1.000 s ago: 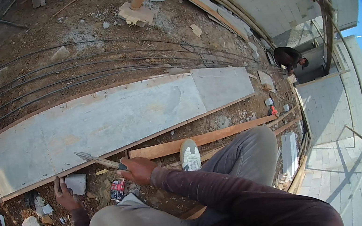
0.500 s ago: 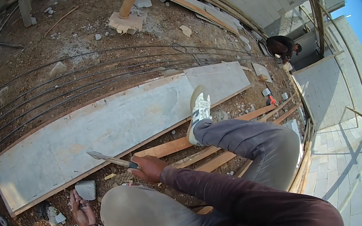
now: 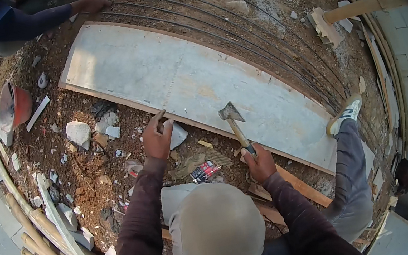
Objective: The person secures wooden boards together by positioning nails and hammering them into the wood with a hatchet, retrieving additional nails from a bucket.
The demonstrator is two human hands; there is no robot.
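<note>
A long panel (image 3: 242, 97) with a pale grey face and wooden edging lies across the ground before me. My left hand (image 3: 157, 139) is at the panel's near edge, index finger and thumb apart, with nothing visible between them; its curled fingers are partly hidden. In my right hand (image 3: 260, 164) is a hatchet (image 3: 238, 128) with a wooden handle, gripped low down. The hatchet's metal head is over the panel. A small nail-like piece (image 3: 185, 110) stands on the panel between my hands. A white block (image 3: 178, 135) lies beside my left hand.
Another person's hand (image 3: 95, 4) is at long steel rods (image 3: 230, 24) beyond the panel. My shoe (image 3: 346, 114) rests at its right end. A red bucket (image 3: 20, 104), rubble and bamboo poles (image 3: 48, 253) are at left. Timber (image 3: 304, 186) lies under my leg; a second person crouches far right.
My view has swung left. My left hand has come up from the ground by the white block to the panel's edge. The hatchet, still in my right hand, now points more away from me.
</note>
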